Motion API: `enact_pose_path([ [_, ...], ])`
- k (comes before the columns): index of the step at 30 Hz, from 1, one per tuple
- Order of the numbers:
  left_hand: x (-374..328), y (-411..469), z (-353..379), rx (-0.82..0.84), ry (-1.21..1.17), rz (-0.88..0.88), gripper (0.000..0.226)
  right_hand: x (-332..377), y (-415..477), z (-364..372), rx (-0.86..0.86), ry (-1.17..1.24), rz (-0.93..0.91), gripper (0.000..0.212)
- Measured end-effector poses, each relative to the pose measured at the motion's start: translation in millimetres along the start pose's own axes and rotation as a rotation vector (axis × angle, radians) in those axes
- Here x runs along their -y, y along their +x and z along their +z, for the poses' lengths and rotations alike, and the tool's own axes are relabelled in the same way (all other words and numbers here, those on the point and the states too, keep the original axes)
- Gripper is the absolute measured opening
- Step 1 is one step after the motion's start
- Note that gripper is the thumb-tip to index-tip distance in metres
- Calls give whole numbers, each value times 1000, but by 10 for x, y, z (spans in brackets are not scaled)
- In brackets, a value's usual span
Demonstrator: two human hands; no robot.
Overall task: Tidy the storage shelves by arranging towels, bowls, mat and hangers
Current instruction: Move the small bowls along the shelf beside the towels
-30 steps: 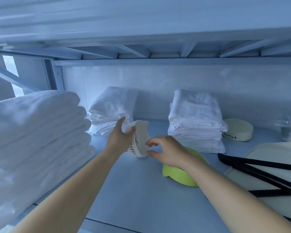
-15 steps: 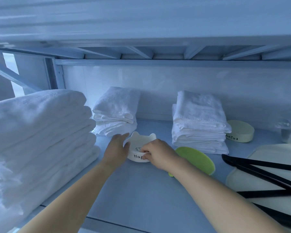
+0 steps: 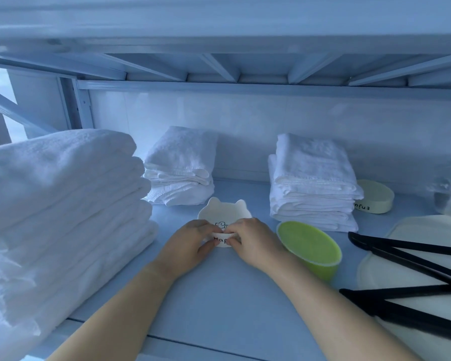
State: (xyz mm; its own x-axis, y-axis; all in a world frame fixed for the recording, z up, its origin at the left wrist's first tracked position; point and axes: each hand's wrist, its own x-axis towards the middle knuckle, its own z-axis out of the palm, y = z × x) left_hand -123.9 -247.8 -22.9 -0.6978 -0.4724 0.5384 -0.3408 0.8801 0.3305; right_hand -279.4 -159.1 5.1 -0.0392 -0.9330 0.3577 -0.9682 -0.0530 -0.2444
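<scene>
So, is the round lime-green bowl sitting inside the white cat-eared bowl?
No, the round lime-green bowl stands apart, right of the white cat-eared bowl held by the left hand and right hand.

A single wide-angle camera, worn on the head, looks forward and down into the shelf (image 3: 219, 295) from just outside its front edge. The left grip (image 3: 190, 243) and right grip (image 3: 255, 241) meet on the white bowl (image 3: 224, 212) near mid-frame, close to the lens. Beyond the grips stands the back wall (image 3: 245, 121); above them runs the upper shelf's underside (image 3: 219, 66)
</scene>
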Motion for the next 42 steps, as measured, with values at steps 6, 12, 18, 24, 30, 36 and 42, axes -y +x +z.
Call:
enact_pose_path([
  [6,-16,-24,39,-41,47,-60,20,16,-89,82,-55,-28,-5,22],
  [12,4,-32,41,-52,82,-63,16,23,-107,92,-84,-6,11,19],
  [18,18,-43,25,-44,68,-31,24,-2,-113,77,-179,-75,-52,19],
  [24,-45,-79,-53,-107,16,33,32,89,-215,-217,-331,-221,-159,28],
  [30,-307,28,-28,-66,10,116,31,-204,-504,-379,-179,-211,-13,41],
  [36,-766,417,110,279,139,197,77,-499,-803,-609,-44,-231,72,53],
  [42,-1096,415,500,222,97,130,79,-679,-959,-749,41,-205,92,62],
])
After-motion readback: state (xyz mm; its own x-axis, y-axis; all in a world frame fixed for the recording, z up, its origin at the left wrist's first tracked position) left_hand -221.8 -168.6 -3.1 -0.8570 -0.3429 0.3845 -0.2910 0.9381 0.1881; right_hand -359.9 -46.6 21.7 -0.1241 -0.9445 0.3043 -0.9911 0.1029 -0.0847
